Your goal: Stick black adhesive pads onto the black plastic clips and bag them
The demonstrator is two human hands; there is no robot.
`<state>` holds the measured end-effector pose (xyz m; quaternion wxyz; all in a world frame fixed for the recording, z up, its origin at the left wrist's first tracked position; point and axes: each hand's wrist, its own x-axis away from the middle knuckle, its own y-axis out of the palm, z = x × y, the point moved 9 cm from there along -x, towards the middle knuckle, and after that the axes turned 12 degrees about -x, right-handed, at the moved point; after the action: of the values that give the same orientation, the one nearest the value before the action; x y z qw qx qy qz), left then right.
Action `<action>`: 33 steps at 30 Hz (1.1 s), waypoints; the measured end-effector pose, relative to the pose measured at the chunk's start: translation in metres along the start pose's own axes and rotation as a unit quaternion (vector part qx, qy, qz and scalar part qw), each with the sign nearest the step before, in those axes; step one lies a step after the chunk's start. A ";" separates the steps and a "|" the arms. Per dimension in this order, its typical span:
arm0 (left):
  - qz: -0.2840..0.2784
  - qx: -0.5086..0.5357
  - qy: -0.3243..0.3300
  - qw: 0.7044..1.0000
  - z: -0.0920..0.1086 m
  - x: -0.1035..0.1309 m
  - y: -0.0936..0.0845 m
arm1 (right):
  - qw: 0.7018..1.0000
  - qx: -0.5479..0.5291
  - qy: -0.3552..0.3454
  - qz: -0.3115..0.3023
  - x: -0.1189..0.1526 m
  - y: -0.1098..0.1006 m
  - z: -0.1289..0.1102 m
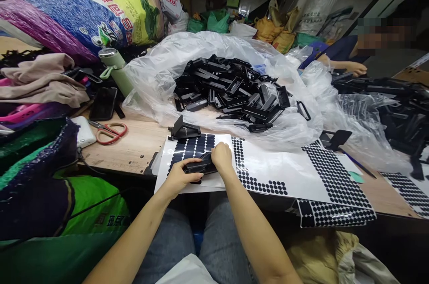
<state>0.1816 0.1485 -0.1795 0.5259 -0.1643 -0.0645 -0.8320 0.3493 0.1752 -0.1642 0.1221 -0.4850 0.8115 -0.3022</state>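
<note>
My left hand (181, 177) grips a black plastic phone stand (201, 165), folded flat, with the thumb and fingers on its two long sides. At the stand's right end my right hand (221, 157) is closed against it; what its fingertips pinch there is hidden. Both hands are just above a white sheet of black stickers (191, 143), long shapes on its left part. Just beyond the sheet's back edge stands an unfolded phone stand (185, 129). To the right, another white sheet (268, 159) carries rows of round black stickers and hangs over the table edge.
Behind the sheets, a clear plastic bag (154, 78) lies open around a heap of black stands (231, 92). Red-handled scissors (112, 133), a phone (103, 103) and a green bottle (115, 67) are at left. A co-worker's hand (355, 68) shows at far right.
</note>
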 end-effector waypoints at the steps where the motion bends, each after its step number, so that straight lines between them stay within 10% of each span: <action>1: 0.002 0.001 0.000 1.000 0.000 0.000 0.000 | 1.000 -0.010 -0.003 -0.001 0.000 0.000 -0.002; 13: -0.009 0.054 -0.006 0.999 -0.001 0.000 -0.002 | 0.980 -0.192 -0.060 -0.009 0.037 -0.054 -0.006; 22: -0.007 0.011 -0.005 1.000 0.001 0.001 -0.001 | 0.979 -0.185 -0.084 0.000 0.004 -0.037 -0.024; 28: 0.006 0.042 0.012 0.999 0.009 0.005 -0.001 | 0.899 -0.419 -0.011 -0.125 0.050 -0.044 -0.024; 33: -0.006 0.012 0.045 0.999 0.025 0.014 0.008 | 0.884 -0.409 -0.028 -0.223 0.091 -0.041 -0.046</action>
<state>0.1881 0.1402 -0.1515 0.5254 -0.1197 -0.0514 -0.8408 0.3102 0.0995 -0.0945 -0.1348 -0.6682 0.7299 0.0512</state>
